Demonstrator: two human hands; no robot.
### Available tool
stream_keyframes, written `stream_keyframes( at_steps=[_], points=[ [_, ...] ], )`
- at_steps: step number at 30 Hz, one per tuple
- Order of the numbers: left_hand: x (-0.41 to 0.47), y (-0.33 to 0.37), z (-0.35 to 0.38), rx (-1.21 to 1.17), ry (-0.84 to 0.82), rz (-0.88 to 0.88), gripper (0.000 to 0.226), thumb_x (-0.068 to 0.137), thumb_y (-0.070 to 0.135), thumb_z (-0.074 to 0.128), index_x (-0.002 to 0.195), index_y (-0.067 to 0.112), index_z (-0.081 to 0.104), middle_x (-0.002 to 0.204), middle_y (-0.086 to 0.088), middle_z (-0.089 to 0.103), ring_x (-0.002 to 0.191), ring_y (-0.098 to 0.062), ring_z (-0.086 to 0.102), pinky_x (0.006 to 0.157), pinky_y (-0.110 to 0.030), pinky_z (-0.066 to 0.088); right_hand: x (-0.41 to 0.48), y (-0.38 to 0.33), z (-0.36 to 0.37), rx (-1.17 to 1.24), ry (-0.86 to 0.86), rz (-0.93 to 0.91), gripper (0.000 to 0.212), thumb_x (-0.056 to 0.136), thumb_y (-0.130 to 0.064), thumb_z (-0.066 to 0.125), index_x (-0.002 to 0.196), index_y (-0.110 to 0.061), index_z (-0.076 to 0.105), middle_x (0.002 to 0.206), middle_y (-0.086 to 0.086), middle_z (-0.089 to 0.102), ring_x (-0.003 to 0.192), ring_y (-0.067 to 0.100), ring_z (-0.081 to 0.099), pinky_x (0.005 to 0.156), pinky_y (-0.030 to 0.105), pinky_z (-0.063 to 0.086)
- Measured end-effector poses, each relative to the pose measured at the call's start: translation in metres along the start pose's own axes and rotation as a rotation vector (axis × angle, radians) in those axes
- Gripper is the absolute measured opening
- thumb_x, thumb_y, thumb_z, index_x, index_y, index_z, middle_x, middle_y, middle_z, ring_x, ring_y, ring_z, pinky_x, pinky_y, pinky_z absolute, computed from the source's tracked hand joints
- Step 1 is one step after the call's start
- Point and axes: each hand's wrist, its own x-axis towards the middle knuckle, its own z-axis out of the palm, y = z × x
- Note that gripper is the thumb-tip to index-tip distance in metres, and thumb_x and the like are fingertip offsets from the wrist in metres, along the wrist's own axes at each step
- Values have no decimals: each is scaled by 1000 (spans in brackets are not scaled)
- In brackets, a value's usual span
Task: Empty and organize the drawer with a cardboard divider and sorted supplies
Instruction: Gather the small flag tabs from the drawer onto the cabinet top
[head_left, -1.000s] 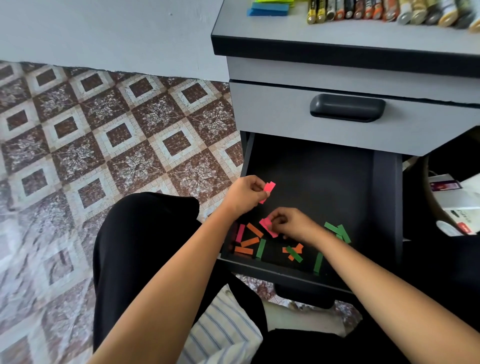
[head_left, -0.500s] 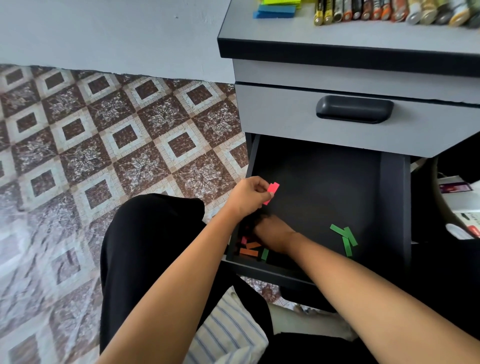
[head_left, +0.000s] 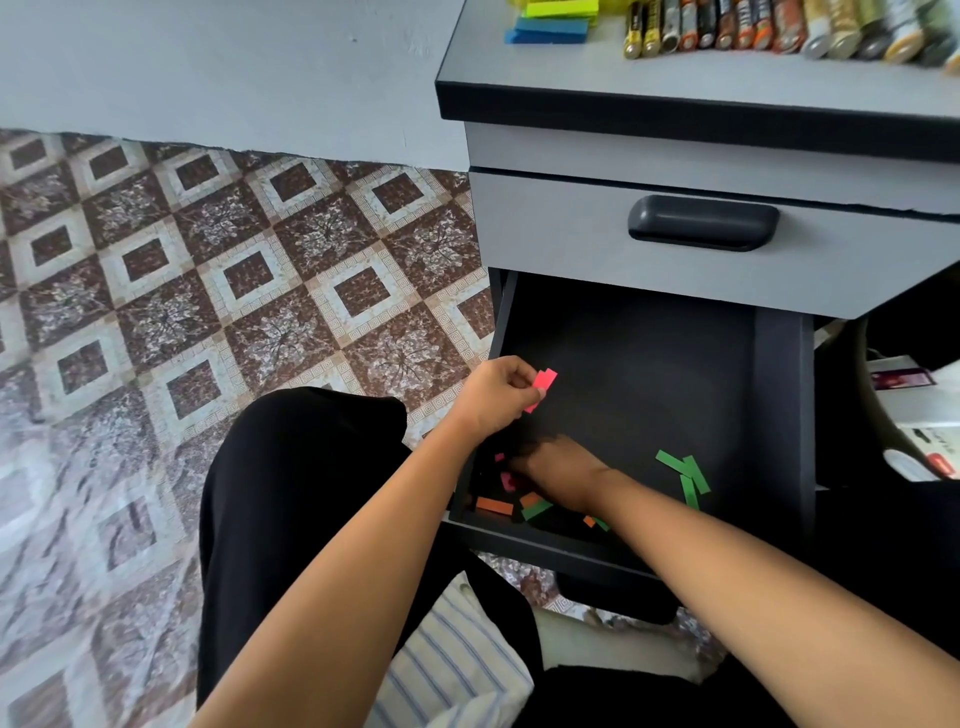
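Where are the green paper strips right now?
In the head view, the green paper strips lie on the floor of the open drawer, toward its right side and front, just right of the right hand.

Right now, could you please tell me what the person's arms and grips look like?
Left forearm and right forearm are bare: no sleeves, watch or bracelet. The left grip and right grip wear no gloves; no rings show.

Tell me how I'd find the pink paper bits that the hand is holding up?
Find the grey cabinet; below its closed drawer, a black drawer stands open. Over the open drawer's left side, the left hand pinches the pink strips. Only these are held up in the air; the green strips and orange strip lie on the drawer floor.
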Motion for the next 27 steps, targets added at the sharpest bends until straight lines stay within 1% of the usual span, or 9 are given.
stream_keyframes(
  at_steps=[3, 5, 8, 12, 16, 19, 21, 24, 27],
  points=[
    [-1, 0, 0, 3, -5, 1, 21, 85, 6, 64, 72, 18, 54, 67, 0, 57, 60, -14, 54, 61, -26, 48, 5, -1, 1, -46, -58, 2, 29, 95, -19, 46, 121, -18, 59, 127, 7, 56, 120, 27, 48, 98, 40, 41],
    [-2, 0, -1, 2, -6, 3, 21, 86, 6, 64, 72, 19, 54, 66, 0, 57, 60, -11, 53, 60, -25, 48, 7, -2, 0, -52, -74, 11, 27, 95, -21, 48, 119, -16, 60, 126, 8, 55, 120, 28, 47, 98, 40, 40],
    [-2, 0, -1, 5, -9, 8, 20, 86, 5, 64, 73, 17, 54, 66, 0, 56, 59, -11, 53, 60, -24, 47, 9, -3, 1, -67, -68, 9, 31, 95, -24, 47, 123, -14, 57, 129, 9, 53, 121, 29, 44, 97, 39, 41],
    [-1, -2, 0, 14, -5, 12, 22, 85, 6, 64, 71, 19, 54, 66, 0, 56, 58, -12, 53, 61, -26, 48, 7, -1, 2, 19, -58, 4, 36, 94, -20, 49, 130, -21, 50, 129, 7, 53, 121, 29, 45, 97, 40, 41],
    [-2, -1, 0, 22, -6, 14, 22, 85, 5, 64, 71, 19, 53, 66, 0, 56, 58, -13, 53, 61, -27, 48, 8, -1, -8, 89, -81, 12, 27, 93, -19, 52, 118, -14, 60, 125, 9, 56, 118, 27, 48, 96, 34, 39],
    [-2, -1, -1, 20, -4, 14, 22, 85, 5, 64, 71, 19, 53, 66, 0, 56, 58, -12, 53, 60, -25, 47, 9, -2, -11, 105, -62, 16, 27, 94, -17, 50, 118, -12, 61, 126, 9, 55, 119, 27, 47, 97, 34, 39],
    [-2, -1, 0, 27, -6, 15, 22, 85, 6, 64, 71, 19, 54, 66, 0, 56, 58, -12, 53, 60, -25, 48, 8, -1, -10, 87, -61, 24, 30, 95, -17, 47, 122, -12, 59, 130, 10, 52, 121, 28, 45, 100, 35, 39],
    [-2, -1, 0, 42, -4, 12, 21, 85, 7, 65, 71, 19, 55, 66, 0, 57, 60, -15, 54, 65, -31, 50, 9, 2, -8, -10, -64, 56, 33, 96, -23, 46, 126, -14, 57, 137, 9, 45, 125, 30, 40, 102, 39, 37],
    [-2, 0, 0, 45, -6, 6, 19, 84, 7, 65, 72, 18, 55, 66, 0, 57, 61, -15, 54, 67, -32, 49, 9, 2, -9, -55, -58, 76, 33, 96, -18, 45, 127, -13, 55, 138, 9, 44, 126, 29, 39, 102, 39, 37]
  ],
)
